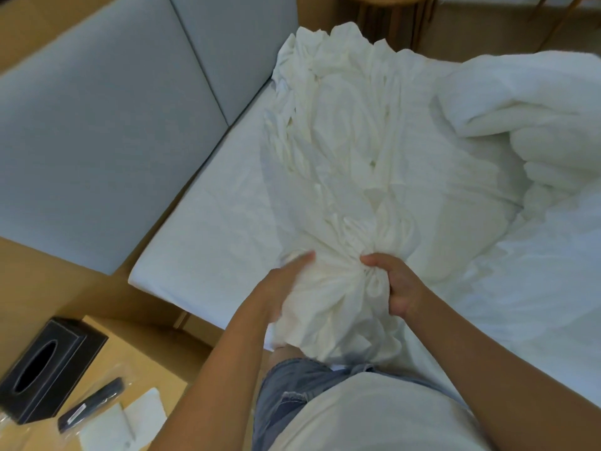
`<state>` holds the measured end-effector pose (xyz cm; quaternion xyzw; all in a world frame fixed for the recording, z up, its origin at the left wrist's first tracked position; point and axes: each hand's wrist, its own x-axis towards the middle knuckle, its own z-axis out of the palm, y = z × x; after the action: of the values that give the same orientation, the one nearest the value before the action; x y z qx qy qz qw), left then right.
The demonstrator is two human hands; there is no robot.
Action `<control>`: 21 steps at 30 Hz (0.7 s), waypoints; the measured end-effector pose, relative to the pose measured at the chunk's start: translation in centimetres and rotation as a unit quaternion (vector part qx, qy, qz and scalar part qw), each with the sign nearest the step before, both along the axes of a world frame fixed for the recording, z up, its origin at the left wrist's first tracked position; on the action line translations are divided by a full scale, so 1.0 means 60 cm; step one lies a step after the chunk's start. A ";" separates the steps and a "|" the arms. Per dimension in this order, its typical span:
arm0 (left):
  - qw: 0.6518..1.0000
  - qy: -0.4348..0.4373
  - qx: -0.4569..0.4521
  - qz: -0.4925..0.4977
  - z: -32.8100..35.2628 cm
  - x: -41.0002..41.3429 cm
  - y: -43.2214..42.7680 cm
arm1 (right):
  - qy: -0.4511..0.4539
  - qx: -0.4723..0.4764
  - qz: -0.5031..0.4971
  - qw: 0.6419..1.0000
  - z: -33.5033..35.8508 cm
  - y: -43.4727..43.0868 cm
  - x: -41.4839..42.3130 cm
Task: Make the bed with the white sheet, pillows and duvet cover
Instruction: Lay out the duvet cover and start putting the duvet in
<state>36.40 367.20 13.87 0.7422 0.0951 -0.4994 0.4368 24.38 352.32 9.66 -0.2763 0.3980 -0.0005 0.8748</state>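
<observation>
Right hand (395,283) is fisting the bunched duvet cover (351,177); left hand (286,281) is gripping its near folds, blurred. Find an edge, keep tension, shake out flat.

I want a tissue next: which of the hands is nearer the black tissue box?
Left. The left hand grips the bunched white sheet on the side toward the tissue box; the right hand grips it farther away.

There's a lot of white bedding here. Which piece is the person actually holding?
The bunched cream sheet. The right hand grips its gathered end and the left hand touches it; the puffy duvet lies untouched at right.
</observation>
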 end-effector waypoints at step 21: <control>0.957 -0.262 0.063 -0.110 -0.025 -0.009 -0.003 | -0.029 0.024 -0.061 0.997 -0.010 0.003 -0.014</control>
<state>35.86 367.01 12.37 0.8789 -0.0730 -0.3254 0.3411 23.55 352.48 9.06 -0.2308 0.3887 -0.0523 0.8905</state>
